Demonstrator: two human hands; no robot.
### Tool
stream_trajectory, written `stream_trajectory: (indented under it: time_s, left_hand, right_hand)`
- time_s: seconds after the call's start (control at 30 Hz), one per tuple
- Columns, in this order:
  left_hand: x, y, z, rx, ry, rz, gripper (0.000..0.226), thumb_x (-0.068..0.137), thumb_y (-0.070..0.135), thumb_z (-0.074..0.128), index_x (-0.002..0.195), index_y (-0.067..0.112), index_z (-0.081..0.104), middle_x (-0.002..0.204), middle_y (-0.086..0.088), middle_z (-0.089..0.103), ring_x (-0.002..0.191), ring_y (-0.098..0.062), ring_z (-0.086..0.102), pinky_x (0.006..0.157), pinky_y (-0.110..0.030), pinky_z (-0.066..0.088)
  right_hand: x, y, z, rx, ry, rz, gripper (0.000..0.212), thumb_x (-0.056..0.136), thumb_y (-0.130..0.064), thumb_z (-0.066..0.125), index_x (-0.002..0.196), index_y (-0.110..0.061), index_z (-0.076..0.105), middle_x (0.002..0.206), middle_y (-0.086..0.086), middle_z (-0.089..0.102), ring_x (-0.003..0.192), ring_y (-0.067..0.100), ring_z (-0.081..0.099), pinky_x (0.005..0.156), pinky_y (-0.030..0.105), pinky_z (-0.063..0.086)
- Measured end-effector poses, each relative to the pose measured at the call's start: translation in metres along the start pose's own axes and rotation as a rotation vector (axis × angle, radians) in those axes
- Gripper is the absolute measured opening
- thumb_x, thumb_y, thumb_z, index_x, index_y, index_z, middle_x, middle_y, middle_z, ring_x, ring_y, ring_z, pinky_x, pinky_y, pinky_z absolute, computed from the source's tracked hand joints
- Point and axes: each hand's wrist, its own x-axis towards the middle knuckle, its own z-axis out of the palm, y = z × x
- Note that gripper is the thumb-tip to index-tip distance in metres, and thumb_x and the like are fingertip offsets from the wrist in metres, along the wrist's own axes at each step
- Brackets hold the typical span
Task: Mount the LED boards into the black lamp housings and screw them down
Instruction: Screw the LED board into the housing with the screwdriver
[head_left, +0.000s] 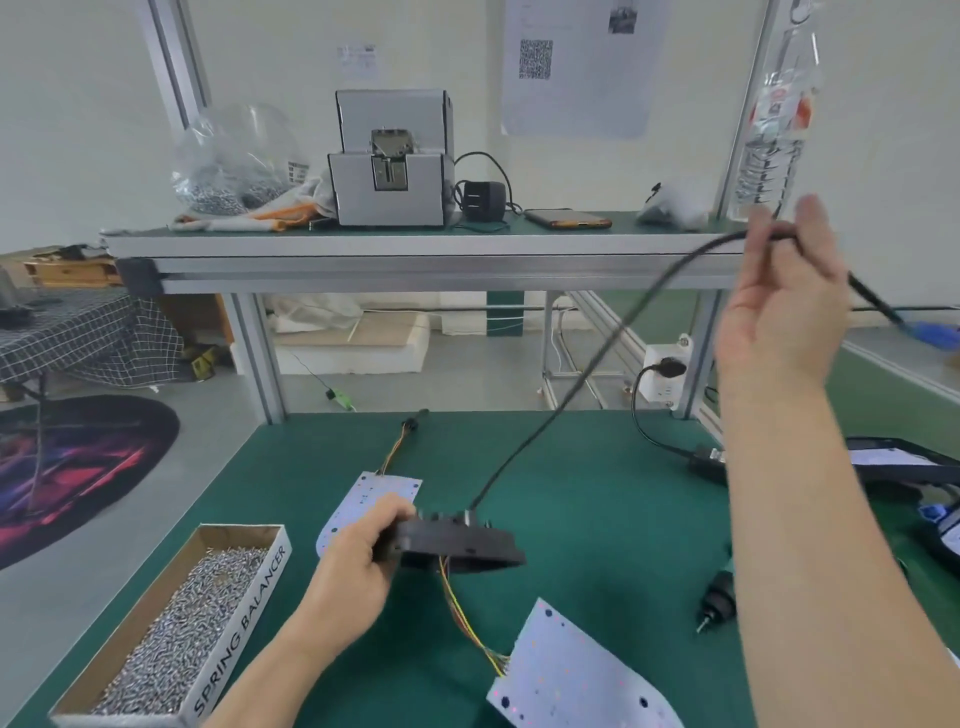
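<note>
Nearest, a white LED board with speckled face (576, 670) lies on the green bench mat (597, 493), not yet mounted. Thin yellow-orange wires (457, 608) tie it to the black round lamp housing (457, 545). The left hand (358, 551) grips the housing by its rim. Risk: lifting the housing further likely drags the board or strains the wire joints. The right hand (784, 301), raised, pinches the housing's black cable (571, 384); a hard pull could twist the housing out of the left hand's hold. Cardboard box of loose silver screws (171, 629) sits left, second white board (363, 493) behind the left hand, black screwdriver (719, 597) right. Beyond, an aluminium shelf (415, 249) carries a grey screw feeder (389, 161); papers hang on the white wall.
</note>
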Motion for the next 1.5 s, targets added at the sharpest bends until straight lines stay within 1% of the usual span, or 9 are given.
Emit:
stream_trajectory:
  time_s: [0.3, 0.5, 0.57, 0.63, 0.67, 0.7, 0.87, 1.1, 1.5]
  left_hand:
    - [0.009, 0.011, 0.003, -0.362, 0.132, -0.324, 0.043, 0.093, -0.003, 0.055, 0.097, 0.038, 0.068, 0.099, 0.005, 0.076, 0.093, -0.017, 0.071, 0.087, -0.040, 0.056]
    - [0.013, 0.022, 0.007, -0.404, 0.191, -0.414, 0.026, 0.070, 0.015, 0.057, 0.089, 0.029, 0.068, 0.092, -0.007, 0.073, 0.094, -0.038, 0.065, 0.091, -0.057, 0.051]
    - [0.013, 0.024, 0.009, -0.416, 0.199, -0.441, 0.026, 0.066, 0.017, 0.056, 0.087, 0.027, 0.067, 0.094, -0.012, 0.071, 0.087, -0.034, 0.064, 0.091, -0.057, 0.051]
    - [0.013, 0.025, 0.011, -0.433, 0.212, -0.468, 0.024, 0.066, 0.017, 0.055, 0.087, 0.024, 0.066, 0.098, -0.016, 0.070, 0.084, -0.029, 0.061, 0.084, -0.052, 0.054]
    - [0.013, 0.026, 0.012, -0.438, 0.218, -0.478, 0.023, 0.068, 0.016, 0.056, 0.087, 0.022, 0.065, 0.099, -0.018, 0.069, 0.083, -0.027, 0.060, 0.080, -0.047, 0.053]
    - [0.013, 0.026, 0.012, -0.435, 0.224, -0.486, 0.020, 0.071, 0.013, 0.056, 0.087, 0.021, 0.065, 0.099, -0.019, 0.068, 0.081, -0.026, 0.058, 0.077, -0.043, 0.050]
    - [0.015, 0.025, 0.017, -0.382, 0.236, -0.469, 0.022, 0.084, -0.005, 0.055, 0.089, 0.015, 0.064, 0.091, -0.019, 0.067, 0.073, -0.023, 0.055, 0.064, -0.034, 0.045]
    - [0.011, 0.035, 0.020, -0.320, 0.268, -0.385, 0.041, 0.086, -0.003, 0.056, 0.091, 0.038, 0.062, 0.088, 0.003, 0.071, 0.081, -0.017, 0.064, 0.069, -0.031, 0.049]
    - [0.001, 0.043, 0.024, -0.101, 0.312, -0.247, 0.031, 0.095, 0.012, 0.060, 0.086, 0.042, 0.053, 0.088, 0.023, 0.065, 0.082, 0.001, 0.059, 0.064, -0.017, 0.042]
  right_hand:
    - [-0.035, 0.047, -0.098, -0.969, 0.018, 0.168, 0.049, 0.096, 0.005, 0.055, 0.144, 0.001, 0.048, 0.128, 0.014, 0.065, 0.091, 0.005, 0.056, 0.078, 0.009, 0.042]
    - [-0.078, 0.082, -0.136, -1.097, -0.053, 0.561, 0.035, 0.096, 0.005, 0.052, 0.130, -0.002, 0.057, 0.110, 0.013, 0.060, 0.113, 0.036, 0.063, 0.109, 0.033, 0.046]
    - [-0.096, 0.091, -0.140, -1.110, -0.030, 0.686, 0.048, 0.096, 0.001, 0.053, 0.142, 0.007, 0.042, 0.140, 0.015, 0.025, 0.131, 0.041, 0.027, 0.120, 0.051, 0.030]
    - [-0.110, 0.093, -0.141, -1.146, -0.046, 0.849, 0.043, 0.099, -0.010, 0.054, 0.138, 0.004, 0.043, 0.134, 0.035, 0.046, 0.090, 0.016, 0.040, 0.115, 0.054, 0.036]
    - [-0.116, 0.093, -0.140, -1.193, -0.073, 0.894, 0.061, 0.101, -0.017, 0.054, 0.147, 0.004, 0.020, 0.093, 0.022, 0.062, 0.078, 0.023, 0.051, 0.109, 0.051, 0.044]
    - [-0.124, 0.091, -0.135, -1.284, -0.139, 0.865, 0.021, 0.101, -0.022, 0.054, 0.110, -0.029, 0.035, 0.089, 0.012, 0.065, 0.075, 0.019, 0.054, 0.101, 0.047, 0.052]
    - [-0.163, 0.089, -0.105, -1.477, -0.565, 0.003, 0.011, 0.088, -0.035, 0.068, 0.087, -0.027, 0.060, 0.080, -0.010, 0.062, 0.078, 0.008, 0.059, 0.072, 0.022, 0.045]
    - [-0.196, 0.107, -0.092, -1.737, -0.977, -0.065, 0.044, 0.093, -0.029, 0.066, 0.133, -0.016, 0.056, 0.124, 0.002, 0.062, 0.111, 0.026, 0.059, 0.095, 0.036, 0.046]
    - [-0.178, 0.104, -0.084, -1.848, -0.951, -0.205, 0.008, 0.091, -0.022, 0.066, 0.092, -0.018, 0.074, 0.093, -0.004, 0.070, 0.090, 0.023, 0.061, 0.079, 0.039, 0.050]
